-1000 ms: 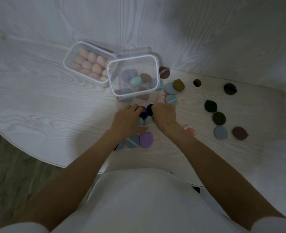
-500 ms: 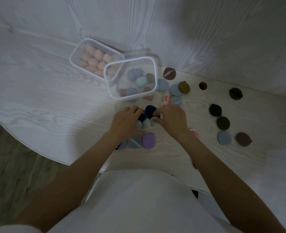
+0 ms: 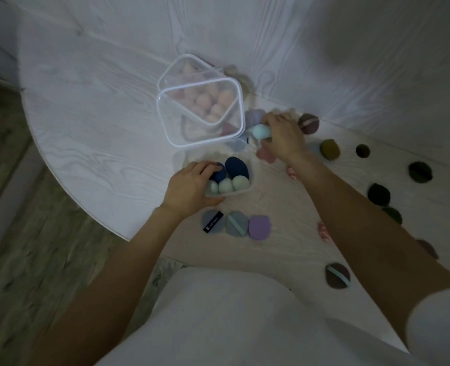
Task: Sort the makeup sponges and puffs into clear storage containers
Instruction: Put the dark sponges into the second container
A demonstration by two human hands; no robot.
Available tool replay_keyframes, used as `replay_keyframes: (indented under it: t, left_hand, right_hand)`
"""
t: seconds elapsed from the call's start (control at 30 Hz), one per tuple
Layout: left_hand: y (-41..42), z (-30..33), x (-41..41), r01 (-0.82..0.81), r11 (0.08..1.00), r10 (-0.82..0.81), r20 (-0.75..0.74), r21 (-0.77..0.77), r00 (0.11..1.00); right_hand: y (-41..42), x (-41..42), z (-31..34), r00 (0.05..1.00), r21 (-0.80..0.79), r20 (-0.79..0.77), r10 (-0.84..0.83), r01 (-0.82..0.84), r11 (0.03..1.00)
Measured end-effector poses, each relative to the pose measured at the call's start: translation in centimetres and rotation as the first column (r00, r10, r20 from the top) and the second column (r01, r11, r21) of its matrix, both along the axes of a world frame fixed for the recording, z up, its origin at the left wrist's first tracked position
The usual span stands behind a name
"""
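Left hand (image 3: 189, 190) curls around the small clear plastic container (image 3: 227, 191) (steadying it, likely); beyond it, right hand (image 3: 284, 137) pinches 1 pale-teal egg-shaped sponge (image 3: 261, 131).

One head-worn wide-angle view looks steeply down and forward from close above the desk (image 3: 91, 107), with the wall at the far side and floor (image 3: 33, 260) at the left.

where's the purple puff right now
In the head view the purple puff lies flat on the table near its front edge, right end of a row of three, touching a grey puff, just below the left hand.
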State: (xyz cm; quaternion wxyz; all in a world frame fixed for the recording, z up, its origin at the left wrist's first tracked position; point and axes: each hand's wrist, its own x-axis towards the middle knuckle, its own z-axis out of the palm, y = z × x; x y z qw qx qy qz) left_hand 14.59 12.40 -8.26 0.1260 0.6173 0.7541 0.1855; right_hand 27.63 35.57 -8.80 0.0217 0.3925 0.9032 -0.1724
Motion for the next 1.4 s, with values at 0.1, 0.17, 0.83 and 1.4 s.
replay_keyframes:
  t: [0.1,0.17,0.83,1.4]
  left_hand:
    - [0.1,0.0,-0.1,0.013,1.0,-0.014,0.027,0.008,1.0]
    - [0.0,0.1,-0.2,0.021,1.0,-0.022,0.04,0.008,0.999]
    - [-1.0,0.3,-0.3,0.021,0.999,-0.019,0.044,-0.028,0.999]
    - [-2.2,-0.2,-1.0,-0.035,0.998,0.039,0.068,-0.06,0.997]
  right_hand:
    - [-0.6,1.4,0.2,0.995,-0.007,-0.051,-0.09,0.09,0.996]
    - [-2.1,2.7,1.4,0.958,-0.061,-0.213,-0.191,0.182,0.981]
    - [-9.9,-3.1,1.4,0.863,0.086,0.294,0.412,-0.453,0.887]
    - [-1.4,-1.4,2.9,0.987,0.052,-0.138,0.08,-0.074,0.996]
